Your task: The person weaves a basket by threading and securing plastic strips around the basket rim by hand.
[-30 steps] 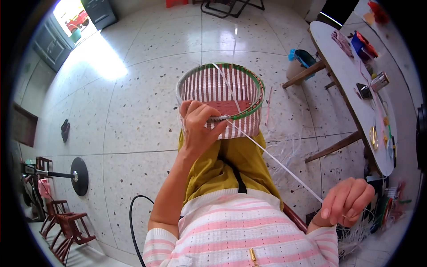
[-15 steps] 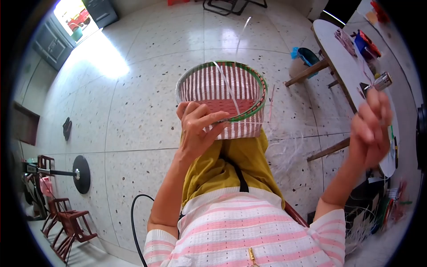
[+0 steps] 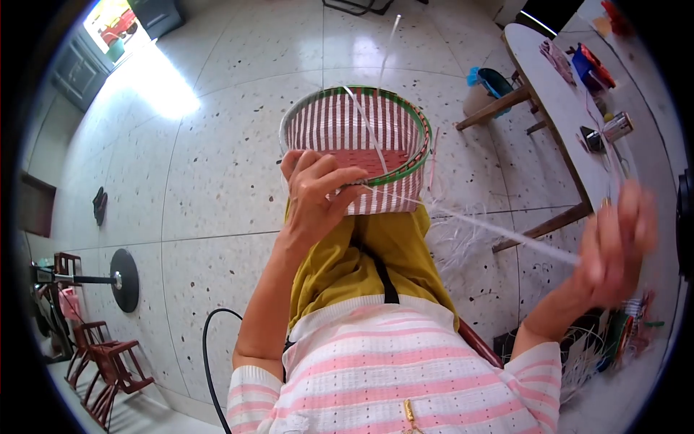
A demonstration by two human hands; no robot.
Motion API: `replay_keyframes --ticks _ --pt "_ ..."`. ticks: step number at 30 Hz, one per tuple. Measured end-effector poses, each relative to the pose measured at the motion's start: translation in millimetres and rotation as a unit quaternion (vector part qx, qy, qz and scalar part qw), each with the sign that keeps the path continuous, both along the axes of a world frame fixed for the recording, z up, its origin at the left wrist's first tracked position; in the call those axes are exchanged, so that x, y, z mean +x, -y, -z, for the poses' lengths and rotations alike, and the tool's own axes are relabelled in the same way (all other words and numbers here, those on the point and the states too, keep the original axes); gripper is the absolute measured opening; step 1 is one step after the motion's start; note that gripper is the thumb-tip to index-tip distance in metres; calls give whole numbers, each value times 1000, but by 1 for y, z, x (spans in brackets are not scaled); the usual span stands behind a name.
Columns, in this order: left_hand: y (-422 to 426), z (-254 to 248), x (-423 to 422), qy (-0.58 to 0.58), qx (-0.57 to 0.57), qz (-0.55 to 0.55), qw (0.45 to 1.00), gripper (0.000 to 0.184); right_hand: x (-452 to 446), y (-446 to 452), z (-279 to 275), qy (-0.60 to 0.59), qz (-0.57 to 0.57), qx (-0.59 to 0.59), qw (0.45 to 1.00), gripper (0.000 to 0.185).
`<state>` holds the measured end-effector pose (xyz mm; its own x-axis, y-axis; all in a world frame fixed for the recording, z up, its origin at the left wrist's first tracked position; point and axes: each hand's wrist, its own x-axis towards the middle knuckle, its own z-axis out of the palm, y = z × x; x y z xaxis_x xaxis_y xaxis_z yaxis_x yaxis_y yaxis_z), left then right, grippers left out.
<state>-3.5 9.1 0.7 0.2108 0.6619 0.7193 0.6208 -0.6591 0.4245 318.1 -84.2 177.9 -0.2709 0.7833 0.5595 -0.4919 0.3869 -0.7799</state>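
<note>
A round woven basket [image 3: 347, 121] with red and white stripes rests on my lap, its rim partly bound in green. My left hand [image 3: 318, 186] grips the near rim, thumb outside and fingers curled over it. From that spot a thin white plastic strip [image 3: 499, 230] runs taut to my right hand [image 3: 614, 242], which is closed around its end and blurred by motion. Another white strip [image 3: 366, 126] crosses the basket's opening, and a loose white end [image 3: 390, 50] stands up beyond the far rim.
On my right stands a long white table [image 3: 553, 94] with a metal cylinder [image 3: 617, 126] and a blue container [image 3: 589, 69]. A bin [image 3: 491, 90] stands beside its leg. White strip scraps [image 3: 459, 239] lie on the floor. To the left are wooden chairs [image 3: 108, 358] and a round black base [image 3: 124, 281].
My right hand has moved down and outward, and the white strip now stretches straight from the rim to it. My left hand keeps its place on the rim. The view has shifted slightly.
</note>
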Motion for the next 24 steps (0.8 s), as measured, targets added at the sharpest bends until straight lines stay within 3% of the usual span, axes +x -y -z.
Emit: replay_keyframes --ticks 3,6,8,12,15,17,20,22,24 --pt "2 -1 -3 -17 -15 15 1000 19 -7 -49 -6 11 83 -2 996 27" --pt "8 -6 -4 -7 -17 21 1000 17 11 -103 10 -1 26 -22 999 28" --pt "12 -9 -6 13 -75 18 997 13 7 -133 26 -44 -50 -81 995 26" --pt "14 -13 -8 31 -145 6 989 10 -9 -168 60 -47 -51 -163 984 22" --pt "12 -13 -11 17 -155 7 988 14 -56 -167 82 -44 12 -238 970 19" --pt "11 -11 -10 -7 -151 17 988 19 -70 -171 108 16 -42 -205 978 20" --pt "11 -14 -13 -29 -148 39 988 22 -85 -177 119 94 -30 -212 972 23" --pt "15 -18 -10 -43 -144 30 988 20 -88 -182 112 110 3 -231 967 23" --pt "17 -18 -7 -58 -139 22 988 19 -89 -189 100 243 103 -202 943 19"
